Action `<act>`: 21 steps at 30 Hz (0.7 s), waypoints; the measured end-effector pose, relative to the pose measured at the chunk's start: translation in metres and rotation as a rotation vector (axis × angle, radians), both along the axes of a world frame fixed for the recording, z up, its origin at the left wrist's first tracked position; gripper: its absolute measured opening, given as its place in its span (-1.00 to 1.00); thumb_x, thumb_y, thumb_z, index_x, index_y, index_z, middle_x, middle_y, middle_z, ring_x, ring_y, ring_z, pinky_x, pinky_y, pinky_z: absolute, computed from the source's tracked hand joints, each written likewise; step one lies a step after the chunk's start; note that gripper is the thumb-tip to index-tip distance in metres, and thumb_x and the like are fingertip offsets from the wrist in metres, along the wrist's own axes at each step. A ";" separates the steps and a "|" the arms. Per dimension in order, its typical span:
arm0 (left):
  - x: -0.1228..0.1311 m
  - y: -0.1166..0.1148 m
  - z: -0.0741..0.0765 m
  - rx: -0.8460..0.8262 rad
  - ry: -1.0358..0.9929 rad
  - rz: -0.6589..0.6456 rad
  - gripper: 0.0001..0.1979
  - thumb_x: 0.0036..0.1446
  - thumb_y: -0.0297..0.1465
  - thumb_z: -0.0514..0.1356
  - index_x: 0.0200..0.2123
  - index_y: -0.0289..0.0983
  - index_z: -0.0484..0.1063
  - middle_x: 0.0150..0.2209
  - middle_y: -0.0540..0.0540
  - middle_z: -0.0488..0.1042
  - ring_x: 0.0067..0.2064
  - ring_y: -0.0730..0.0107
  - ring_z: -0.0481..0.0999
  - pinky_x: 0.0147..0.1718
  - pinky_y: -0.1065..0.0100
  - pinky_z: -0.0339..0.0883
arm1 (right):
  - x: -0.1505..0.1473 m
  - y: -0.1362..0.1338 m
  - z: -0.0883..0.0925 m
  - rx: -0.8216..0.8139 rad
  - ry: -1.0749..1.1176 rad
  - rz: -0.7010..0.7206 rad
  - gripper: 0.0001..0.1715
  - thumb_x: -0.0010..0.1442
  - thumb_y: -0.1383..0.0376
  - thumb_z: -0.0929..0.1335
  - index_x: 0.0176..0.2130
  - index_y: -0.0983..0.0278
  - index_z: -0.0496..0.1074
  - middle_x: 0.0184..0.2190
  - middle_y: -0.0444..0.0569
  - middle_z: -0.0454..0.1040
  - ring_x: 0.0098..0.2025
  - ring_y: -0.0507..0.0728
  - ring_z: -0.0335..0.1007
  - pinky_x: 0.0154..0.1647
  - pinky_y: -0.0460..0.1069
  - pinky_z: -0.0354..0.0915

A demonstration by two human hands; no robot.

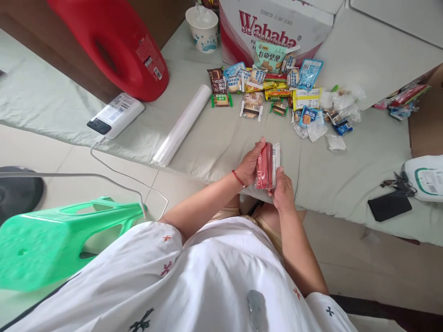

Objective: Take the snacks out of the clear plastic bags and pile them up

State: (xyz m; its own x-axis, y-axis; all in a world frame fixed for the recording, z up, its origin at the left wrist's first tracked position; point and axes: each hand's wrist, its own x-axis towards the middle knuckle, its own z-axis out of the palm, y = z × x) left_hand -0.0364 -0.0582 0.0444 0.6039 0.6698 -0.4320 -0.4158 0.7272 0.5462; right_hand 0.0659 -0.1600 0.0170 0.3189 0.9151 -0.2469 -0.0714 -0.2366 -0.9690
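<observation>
Both my hands hold a red snack packet (264, 168) with a clear, whitish wrapper along its right side, above the front edge of the cloth-covered surface. My left hand (249, 165), with a red cord at the wrist, grips its left side, thumb at the top. Around its lower right edge close the fingers of my right hand (284, 190). Beyond the hands lies a spread of small snack packets, among them a brown cocoa packet (218, 83), a round biscuit packet (252, 103) and a yellow-and-white packet (307, 98).
A clear plastic roll (185, 124) and a white power bank (116, 114) with a cable lie at left, near a red jug (121, 50). Behind the snacks stand a Wahaha carton (277, 23) and a paper cup (202, 34). A black wallet-like item (389, 206) lies right; a green stool (41, 244) stands left.
</observation>
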 end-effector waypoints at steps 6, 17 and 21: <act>0.002 -0.007 -0.002 0.141 0.156 0.093 -0.24 0.17 0.32 0.09 -0.29 -0.30 0.58 -0.47 -0.13 0.57 -0.34 0.23 0.60 -0.33 0.29 0.45 | -0.001 0.001 0.002 -0.045 0.139 0.007 -0.28 0.19 -0.37 0.35 -0.15 0.20 0.47 -0.39 -0.11 0.55 -0.49 0.08 0.42 -0.59 -0.03 0.36; -0.017 0.035 -0.007 0.256 0.108 0.126 -0.44 0.28 0.15 0.14 -0.19 -0.24 0.57 -0.01 -0.23 0.64 0.21 0.08 0.54 0.10 0.20 0.44 | 0.008 -0.020 0.007 -0.005 0.139 0.032 -0.46 0.10 -0.13 0.54 -0.26 0.25 0.49 -0.45 -0.17 0.48 -0.48 0.00 0.34 -0.60 -0.09 0.43; -0.016 0.019 0.007 0.130 -0.241 -0.155 -0.50 0.23 0.02 0.29 -0.01 -0.28 0.51 0.08 -0.32 0.61 0.14 -0.02 0.61 0.12 0.02 0.46 | 0.002 -0.015 0.006 -0.046 0.161 0.148 -0.45 0.11 -0.16 0.53 -0.34 0.24 0.48 -0.54 -0.17 0.45 -0.54 0.02 0.34 -0.63 -0.07 0.42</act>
